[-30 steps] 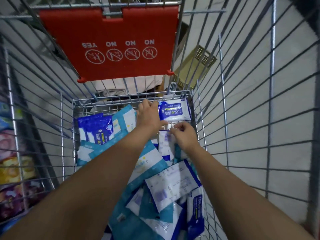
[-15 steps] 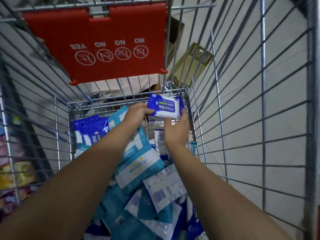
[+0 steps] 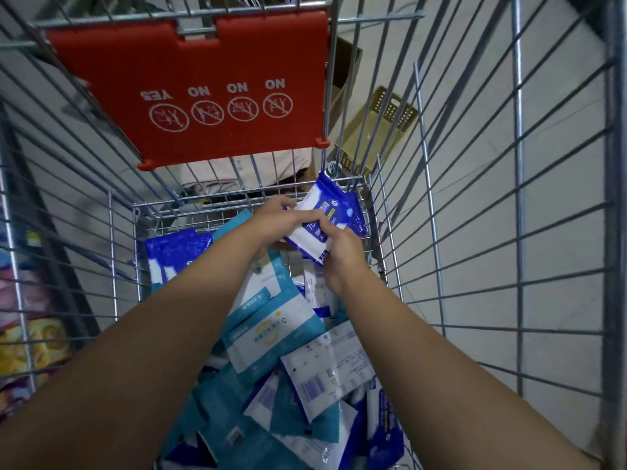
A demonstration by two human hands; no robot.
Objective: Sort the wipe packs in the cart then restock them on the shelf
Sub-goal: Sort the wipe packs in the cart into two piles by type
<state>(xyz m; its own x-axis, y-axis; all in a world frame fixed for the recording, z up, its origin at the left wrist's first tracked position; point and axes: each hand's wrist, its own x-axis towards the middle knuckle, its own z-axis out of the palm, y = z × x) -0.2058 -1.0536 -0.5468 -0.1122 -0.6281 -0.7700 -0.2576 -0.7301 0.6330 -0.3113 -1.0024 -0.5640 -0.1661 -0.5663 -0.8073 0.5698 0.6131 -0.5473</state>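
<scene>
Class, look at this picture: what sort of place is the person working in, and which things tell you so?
Probably a shop or supermarket aisle: a wire shopping cart with a red child-seat flap, many wipe packs inside, and packaged goods on the left.

blue-and-white wipe pack (image 3: 317, 228) | tilted, in my hands above cart's far end | teal-and-white wipe packs (image 3: 271, 337) | heaped in cart

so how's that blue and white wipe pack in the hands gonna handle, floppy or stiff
Probably soft rather than rigid: the blue and white wipe pack looks like a film pouch. Its glossy wrap may be a bit slippery, which could be why both the left hand and right hand hold it. Flat, so unlikely to roll.
</scene>
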